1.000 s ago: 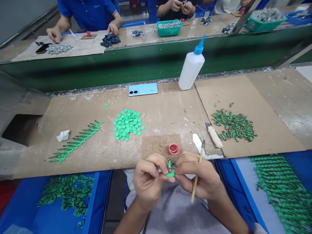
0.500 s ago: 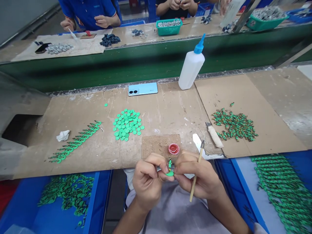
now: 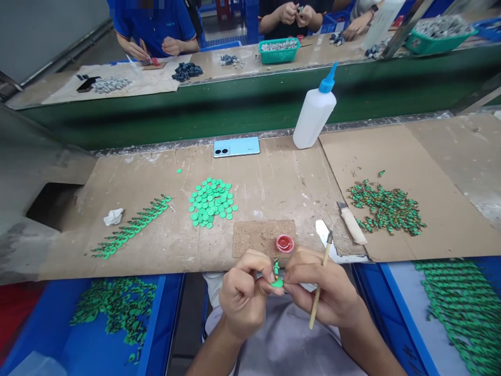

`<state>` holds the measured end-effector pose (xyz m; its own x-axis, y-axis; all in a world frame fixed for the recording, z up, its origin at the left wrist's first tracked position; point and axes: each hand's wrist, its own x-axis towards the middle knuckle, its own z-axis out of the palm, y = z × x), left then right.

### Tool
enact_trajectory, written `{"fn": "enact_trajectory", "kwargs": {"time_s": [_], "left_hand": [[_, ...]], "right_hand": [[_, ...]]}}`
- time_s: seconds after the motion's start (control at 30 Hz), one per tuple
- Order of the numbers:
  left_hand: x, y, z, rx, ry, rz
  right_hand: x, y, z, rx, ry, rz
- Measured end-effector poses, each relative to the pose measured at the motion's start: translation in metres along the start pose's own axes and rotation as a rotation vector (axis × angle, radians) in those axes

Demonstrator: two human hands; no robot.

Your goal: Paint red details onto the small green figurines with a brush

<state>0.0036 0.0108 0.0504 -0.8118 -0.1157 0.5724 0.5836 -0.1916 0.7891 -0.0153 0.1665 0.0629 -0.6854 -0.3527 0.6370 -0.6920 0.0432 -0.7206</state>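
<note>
My left hand [image 3: 246,292] pinches a green disc [image 3: 277,283] at its edge, with a small green figure [image 3: 276,269] upright on it. From the other side, the fingertips of my right hand [image 3: 323,284] close on the same piece. A thin wooden-handled brush [image 3: 320,284] rests between the fingers of my right hand, its tip pointing up. Just beyond my hands, a small cup of red liquid [image 3: 285,243] stands at the right end of a brown board [image 3: 254,237]. Loose green discs [image 3: 211,201] lie in a pile farther left.
A row of figures on discs [image 3: 133,227] lies left. A phone [image 3: 236,147], a white bottle [image 3: 315,117], a knife [image 3: 352,223] and a heap of small figures [image 3: 387,206] are on the table. Blue bins [image 3: 156,313] flank my lap. People work across the green partition [image 3: 235,115].
The whole view has shifted slightly, with the table appearing farther right. Both hands keep their hold on the piece. Across the partition, the person in blue has brought a hand to the red cup.
</note>
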Motion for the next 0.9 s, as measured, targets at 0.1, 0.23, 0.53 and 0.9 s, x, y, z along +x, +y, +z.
{"fn": "enact_trajectory", "kwargs": {"time_s": [0.1,0.23,0.53,0.9], "left_hand": [[-0.002,-0.001,0.0,0.019,0.007,-0.007],[-0.002,-0.002,0.0,0.055,0.029,-0.043],[-0.001,-0.002,-0.002,0.045,0.007,-0.055],[0.014,-0.017,-0.065,0.522,0.25,0.046]], "right_hand": [[0.001,-0.001,-0.001,-0.01,-0.017,0.009],[0.004,-0.001,-0.002,-0.042,-0.021,0.026],[0.004,0.0,-0.001,-0.045,-0.007,0.043],[-0.007,0.005,-0.008,-0.038,-0.025,0.083]]}}
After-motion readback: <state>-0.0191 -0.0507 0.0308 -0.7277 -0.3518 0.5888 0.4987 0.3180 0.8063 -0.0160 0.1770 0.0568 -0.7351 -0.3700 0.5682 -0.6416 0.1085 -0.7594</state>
